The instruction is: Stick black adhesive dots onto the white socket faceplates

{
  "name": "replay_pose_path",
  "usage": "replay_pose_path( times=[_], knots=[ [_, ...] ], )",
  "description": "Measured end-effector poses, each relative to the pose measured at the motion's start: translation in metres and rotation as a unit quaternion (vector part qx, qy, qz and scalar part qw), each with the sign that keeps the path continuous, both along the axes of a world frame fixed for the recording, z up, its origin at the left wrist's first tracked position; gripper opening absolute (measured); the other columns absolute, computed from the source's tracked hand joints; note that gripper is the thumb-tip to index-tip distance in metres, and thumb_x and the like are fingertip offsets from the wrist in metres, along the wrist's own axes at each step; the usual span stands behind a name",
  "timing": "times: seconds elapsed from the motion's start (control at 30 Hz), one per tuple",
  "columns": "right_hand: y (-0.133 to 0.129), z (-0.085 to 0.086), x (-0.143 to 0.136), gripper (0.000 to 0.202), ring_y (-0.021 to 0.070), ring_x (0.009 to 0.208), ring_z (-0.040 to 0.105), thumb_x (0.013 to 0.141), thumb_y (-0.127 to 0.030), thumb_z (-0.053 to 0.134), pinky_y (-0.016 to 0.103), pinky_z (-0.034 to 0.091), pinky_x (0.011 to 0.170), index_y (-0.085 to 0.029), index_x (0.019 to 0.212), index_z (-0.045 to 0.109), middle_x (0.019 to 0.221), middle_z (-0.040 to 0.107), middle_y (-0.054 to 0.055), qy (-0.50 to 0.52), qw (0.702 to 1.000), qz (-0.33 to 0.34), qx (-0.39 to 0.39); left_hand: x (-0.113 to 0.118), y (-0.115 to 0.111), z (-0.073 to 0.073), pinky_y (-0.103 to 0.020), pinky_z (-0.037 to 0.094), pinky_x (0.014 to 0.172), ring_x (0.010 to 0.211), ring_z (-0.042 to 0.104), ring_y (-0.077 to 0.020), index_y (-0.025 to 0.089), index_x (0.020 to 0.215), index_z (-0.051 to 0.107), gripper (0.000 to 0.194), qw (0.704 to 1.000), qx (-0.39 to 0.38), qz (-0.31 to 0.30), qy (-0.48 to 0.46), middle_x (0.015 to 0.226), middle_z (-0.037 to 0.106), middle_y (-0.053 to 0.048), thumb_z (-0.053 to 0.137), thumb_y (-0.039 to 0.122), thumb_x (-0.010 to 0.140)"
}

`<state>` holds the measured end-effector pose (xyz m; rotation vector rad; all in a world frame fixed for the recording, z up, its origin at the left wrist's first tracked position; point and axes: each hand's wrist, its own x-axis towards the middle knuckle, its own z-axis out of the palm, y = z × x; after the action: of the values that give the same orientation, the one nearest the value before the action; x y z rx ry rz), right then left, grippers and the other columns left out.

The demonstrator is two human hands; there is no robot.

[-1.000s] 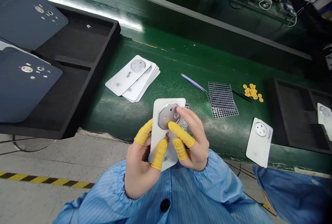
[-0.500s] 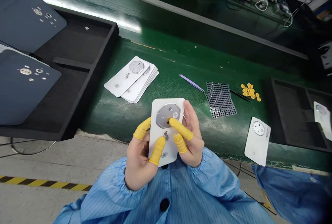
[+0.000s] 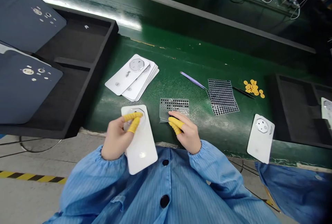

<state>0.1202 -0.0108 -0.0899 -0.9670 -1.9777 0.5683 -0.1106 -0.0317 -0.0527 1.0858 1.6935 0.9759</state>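
Observation:
A white phone-back-like panel (image 3: 142, 144) with an octagonal camera ring lies at the bench's front edge. Over that ring, the yellow-cotted thumb and index finger of my left hand (image 3: 116, 136) are pinched together; whatever is between the tips is too small to make out. My right hand (image 3: 188, 132), also in yellow finger cots, pinches the lower right edge of a clear sheet of black dots (image 3: 174, 104). Part of the sheet's lower half looks bare of dots. Behind them rests a fanned stack of similar white panels (image 3: 132, 77).
Purple tweezers (image 3: 193, 80), more dotted sheets (image 3: 223, 96), black tweezers (image 3: 243, 92) and yellow finger cots (image 3: 253, 87) lie to the right. Another white panel (image 3: 260, 139) sits near the right edge. Black trays (image 3: 103, 49) flank the work spot, the left one holding dark blue-grey sheets (image 3: 28, 85).
Both hands were holding a white panel up between them. Now they are apart: my left is over a panel at the bench edge, my right on a dotted sheet that did not show before.

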Motion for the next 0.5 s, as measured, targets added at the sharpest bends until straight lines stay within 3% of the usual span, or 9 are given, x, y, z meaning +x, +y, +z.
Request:
replay_pose_path(
  times=[0.1, 0.2, 0.27, 0.37, 0.5],
  knots=[
    [0.002, 0.017, 0.006, 0.033, 0.0213, 0.116, 0.059, 0.087, -0.008, 0.058, 0.046, 0.053, 0.095, -0.023, 0.117, 0.062, 0.123, 0.063, 0.011, 0.01, 1.0, 0.0, 0.018, 0.026, 0.002, 0.003, -0.037, 0.057, 0.076, 0.091, 0.07, -0.0315, 0.007, 0.105, 0.071, 0.055, 0.99, -0.052, -0.084, -0.102, 0.099, 0.075, -0.016, 0.07, 0.052, 0.074],
    [0.003, 0.033, 0.011, 0.029, 0.0223, 0.112, 0.059, 0.087, -0.014, 0.059, 0.045, 0.055, 0.091, -0.023, 0.114, 0.064, 0.121, 0.062, 0.012, -0.015, 0.998, 0.049, 0.023, 0.052, 0.005, 0.006, -0.032, 0.058, 0.069, 0.081, 0.071, -0.0267, 0.009, 0.102, 0.073, 0.048, 0.963, -0.05, -0.14, -0.226, 0.091, 0.076, -0.012, 0.075, 0.046, 0.07],
    [0.003, 0.038, 0.013, 0.027, 0.02, 0.104, 0.062, 0.088, -0.015, 0.059, 0.039, 0.058, 0.084, -0.022, 0.113, 0.064, 0.114, 0.062, 0.011, 0.007, 0.998, 0.057, 0.0, 0.062, 0.006, 0.006, -0.03, 0.058, 0.066, 0.075, 0.071, -0.0231, 0.011, 0.097, 0.074, 0.04, 0.951, -0.045, -0.133, -0.276, 0.088, 0.076, -0.011, 0.077, 0.041, 0.07],
    [0.003, 0.039, 0.012, 0.026, 0.0164, 0.094, 0.065, 0.087, -0.013, 0.059, 0.033, 0.059, 0.077, -0.023, 0.111, 0.064, 0.106, 0.064, 0.009, 0.049, 0.999, 0.008, -0.021, 0.067, 0.004, 0.003, -0.027, 0.057, 0.068, 0.075, 0.072, -0.0204, 0.012, 0.095, 0.075, 0.032, 0.949, -0.041, -0.093, -0.299, 0.09, 0.077, -0.01, 0.076, 0.036, 0.073],
    [0.005, 0.034, 0.009, 0.024, 0.0178, 0.095, 0.064, 0.087, -0.011, 0.059, 0.035, 0.059, 0.078, -0.021, 0.108, 0.064, 0.102, 0.065, 0.009, 0.012, 1.0, 0.011, 0.011, 0.067, -0.001, -0.001, -0.026, 0.057, 0.067, 0.077, 0.072, -0.0203, 0.013, 0.098, 0.074, 0.032, 0.946, -0.05, -0.097, -0.305, 0.093, 0.076, -0.01, 0.075, 0.034, 0.074]
  ],
)
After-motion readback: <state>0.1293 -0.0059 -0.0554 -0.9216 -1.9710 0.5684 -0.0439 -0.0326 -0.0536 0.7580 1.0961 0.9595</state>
